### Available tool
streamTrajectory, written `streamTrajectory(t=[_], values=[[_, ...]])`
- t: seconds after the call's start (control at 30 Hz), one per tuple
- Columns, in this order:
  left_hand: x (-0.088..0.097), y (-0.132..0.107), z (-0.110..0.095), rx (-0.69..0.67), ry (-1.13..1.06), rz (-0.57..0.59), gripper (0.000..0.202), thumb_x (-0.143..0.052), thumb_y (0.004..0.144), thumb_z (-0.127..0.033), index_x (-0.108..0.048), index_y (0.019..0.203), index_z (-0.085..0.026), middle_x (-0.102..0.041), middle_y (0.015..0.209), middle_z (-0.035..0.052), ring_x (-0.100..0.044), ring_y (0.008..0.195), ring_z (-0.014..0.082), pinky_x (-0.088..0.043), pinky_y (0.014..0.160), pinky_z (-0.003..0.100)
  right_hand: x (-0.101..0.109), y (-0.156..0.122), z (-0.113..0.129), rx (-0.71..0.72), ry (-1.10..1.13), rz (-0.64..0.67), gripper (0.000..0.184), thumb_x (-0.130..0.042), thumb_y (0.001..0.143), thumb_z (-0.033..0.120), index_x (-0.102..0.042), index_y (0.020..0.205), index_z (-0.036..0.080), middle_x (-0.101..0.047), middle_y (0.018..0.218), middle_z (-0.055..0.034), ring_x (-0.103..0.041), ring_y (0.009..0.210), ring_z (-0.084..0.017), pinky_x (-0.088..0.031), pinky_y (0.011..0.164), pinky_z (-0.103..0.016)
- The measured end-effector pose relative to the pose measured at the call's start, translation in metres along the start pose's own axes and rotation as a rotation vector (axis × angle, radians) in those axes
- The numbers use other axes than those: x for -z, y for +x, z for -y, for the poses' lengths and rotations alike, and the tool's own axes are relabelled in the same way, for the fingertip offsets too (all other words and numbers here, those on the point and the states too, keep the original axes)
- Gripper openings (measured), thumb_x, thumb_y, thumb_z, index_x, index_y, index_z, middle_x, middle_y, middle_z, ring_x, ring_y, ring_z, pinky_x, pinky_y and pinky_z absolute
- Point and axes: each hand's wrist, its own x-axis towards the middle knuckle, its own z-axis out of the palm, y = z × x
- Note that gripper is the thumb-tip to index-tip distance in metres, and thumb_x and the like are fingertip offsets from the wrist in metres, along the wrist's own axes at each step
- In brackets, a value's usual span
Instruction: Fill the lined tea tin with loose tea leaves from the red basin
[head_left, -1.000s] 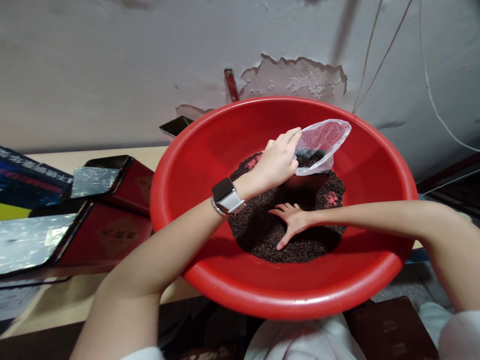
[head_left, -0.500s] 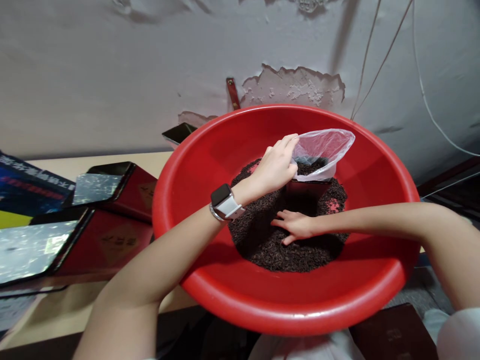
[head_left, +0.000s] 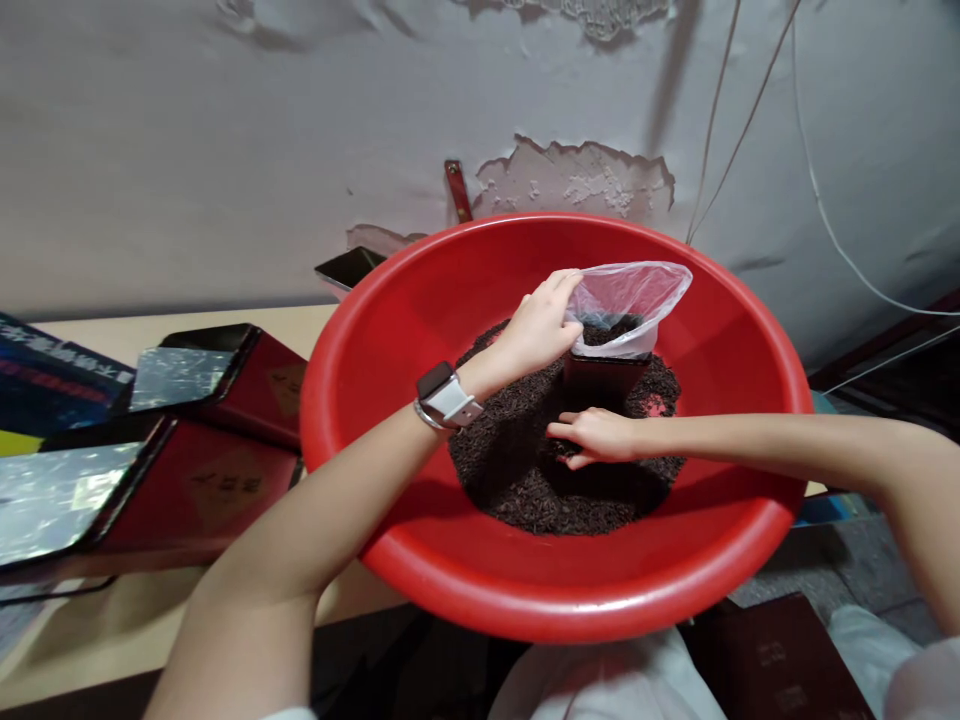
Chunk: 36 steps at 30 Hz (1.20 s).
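A wide red plastic basin (head_left: 555, 592) holds a bed of dark brown dry bits that look like loose tea leaves (head_left: 540, 510). In it stands a dark box (head_left: 604, 376), lined with a clear plastic bag (head_left: 645, 290) whose mouth flares above the box. Some of the tea shows inside the bag. My left hand (head_left: 538, 325), with a watch at the wrist, pinches the bag's left edge. In front of the box, my right hand (head_left: 600, 437) is curled around a clump of tea, its fingertips low in the pile.
To the left, dark red boxes with silvery linings (head_left: 225, 490) lie on a pale table (head_left: 360, 595). Another dark open container (head_left: 351, 268) is behind the basin's left rim. A dark red box (head_left: 780, 660) is at the lower right. Behind is a peeling wall (head_left: 225, 180) with hanging cords.
My right hand's spread fingers have curled in around some tea. My left hand still grips the bag's edge. The whole view has shifted slightly.
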Motion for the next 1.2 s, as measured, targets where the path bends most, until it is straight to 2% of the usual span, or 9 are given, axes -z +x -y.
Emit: streamTrajectory(t=[0.13,0.3,0.47,0.6,0.73,0.8,0.9,0.97,1.2], values=[[0.001,0.001,-0.001,-0.004,-0.078,-0.017,0.062,-0.049,0.07,-0.008,-0.049,0.133,-0.01,-0.049,0.138,0.0134,-0.044,0.131,0.0245,-0.031,0.115,0.041,0.031,-0.028,0.004,0.034,0.143,-0.164,0.035,-0.06,0.089,0.035,-0.056,0.114,0.011,-0.064,0.105,-0.0146,-0.064,0.087,-0.023,-0.048,0.073,-0.03],[0.0,0.003,0.002,0.017,-0.228,-0.026,0.061,-0.052,0.069,-0.01,-0.052,0.13,-0.015,-0.052,0.136,0.0105,-0.048,0.126,0.0246,-0.035,0.111,0.042,0.104,-0.049,-0.011,0.14,0.204,-0.511,0.025,-0.055,0.088,0.031,-0.057,0.106,0.013,-0.064,0.095,-0.007,-0.058,0.083,-0.016,-0.044,0.077,-0.028],[0.001,0.003,0.001,0.081,-0.283,-0.012,0.065,-0.055,0.065,-0.009,-0.052,0.129,-0.018,-0.053,0.135,0.0096,-0.049,0.124,0.0273,-0.038,0.109,0.045,0.162,-0.047,-0.05,-0.029,0.095,-0.555,0.031,-0.056,0.085,0.03,-0.057,0.111,0.013,-0.062,0.09,-0.0022,-0.053,0.079,-0.012,-0.04,0.075,-0.025],[0.003,0.003,-0.001,0.106,-0.292,-0.009,0.069,-0.056,0.062,-0.01,-0.051,0.131,-0.015,-0.052,0.135,0.0104,-0.047,0.126,0.0277,-0.036,0.111,0.044,0.166,-0.035,-0.076,-0.105,0.05,-0.417,0.036,-0.062,0.082,0.035,-0.059,0.112,0.016,-0.065,0.092,-0.0024,-0.056,0.08,-0.014,-0.042,0.074,-0.026],[0.004,0.005,0.0,0.135,-0.35,-0.014,0.071,-0.055,0.062,-0.01,-0.05,0.132,-0.012,-0.051,0.136,0.0121,-0.047,0.127,0.0261,-0.035,0.111,0.041,0.16,-0.03,-0.083,-0.136,0.103,-0.317,0.047,-0.07,0.074,0.035,-0.061,0.118,0.023,-0.068,0.101,-0.0032,-0.062,0.087,-0.017,-0.045,0.077,-0.028],[0.005,0.005,0.0,0.141,-0.355,-0.016,0.069,-0.056,0.063,-0.011,-0.051,0.132,-0.013,-0.051,0.136,0.0121,-0.048,0.126,0.026,-0.034,0.112,0.041,0.16,-0.03,-0.084,-0.158,0.101,-0.313,0.04,-0.068,0.076,0.03,-0.065,0.115,0.023,-0.07,0.097,-0.0026,-0.063,0.085,-0.016,-0.046,0.078,-0.028],[0.005,0.005,0.0,0.143,-0.35,-0.019,0.066,-0.056,0.064,-0.012,-0.053,0.13,-0.013,-0.052,0.136,0.0126,-0.048,0.127,0.0262,-0.033,0.112,0.043,0.16,-0.032,-0.085,-0.22,0.042,-0.327,0.021,-0.059,0.082,0.026,-0.073,0.096,0.02,-0.07,0.078,-0.0009,-0.061,0.075,-0.015,-0.045,0.077,-0.029],[0.006,0.004,-0.001,0.138,-0.359,-0.018,0.065,-0.057,0.064,-0.013,-0.053,0.13,-0.014,-0.051,0.137,0.0129,-0.047,0.127,0.0263,-0.033,0.112,0.044,0.159,-0.033,-0.088,-0.235,0.008,-0.335,0.019,-0.056,0.083,0.022,-0.075,0.085,0.019,-0.068,0.069,-0.0001,-0.06,0.07,-0.013,-0.045,0.075,-0.029],[0.012,0.01,0.001,0.113,-0.47,-0.073,0.063,-0.051,0.072,-0.018,-0.047,0.135,-0.022,-0.047,0.142,0.0092,-0.044,0.131,0.027,-0.035,0.11,0.048,0.155,-0.041,-0.089,-0.269,-0.007,-0.396,0.02,-0.058,0.076,0.014,-0.076,0.084,0.018,-0.072,0.077,-0.0029,-0.064,0.075,-0.015,-0.049,0.078,-0.03]])
